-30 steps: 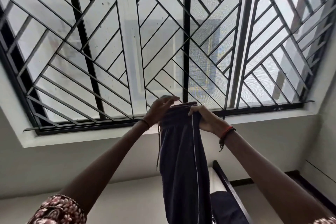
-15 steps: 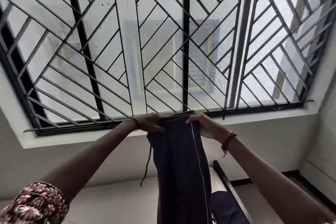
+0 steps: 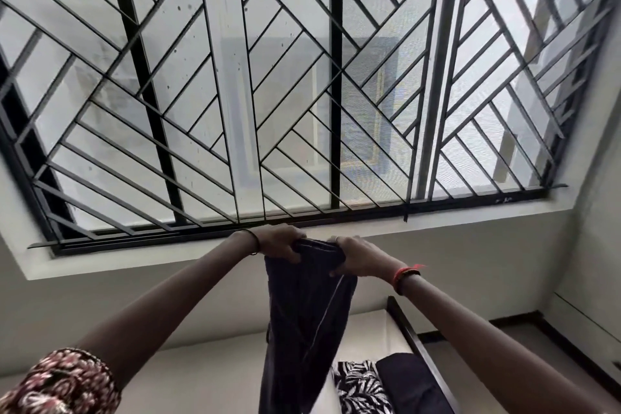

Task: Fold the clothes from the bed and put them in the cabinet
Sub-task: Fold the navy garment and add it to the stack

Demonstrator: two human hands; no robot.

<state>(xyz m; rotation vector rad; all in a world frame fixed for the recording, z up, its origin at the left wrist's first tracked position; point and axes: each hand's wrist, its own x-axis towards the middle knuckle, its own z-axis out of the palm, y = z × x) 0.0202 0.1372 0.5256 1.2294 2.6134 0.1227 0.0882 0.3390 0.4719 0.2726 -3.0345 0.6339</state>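
Trousers [image 3: 302,329] hang; lower end cut off.

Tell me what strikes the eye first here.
A window with a black diagonal grille fills the top. At centre, left hand and right hand grip dark trousers hanging down. A black-and-white patterned cloth lies on the bed, bottom right.

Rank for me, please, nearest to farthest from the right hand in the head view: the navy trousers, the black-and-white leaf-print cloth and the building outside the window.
1. Navy white-striped trousers: gripped in the right hand.
2. Black-and-white leaf-print cloth: below, on the bed.
3. Grey building: beyond the window grille.
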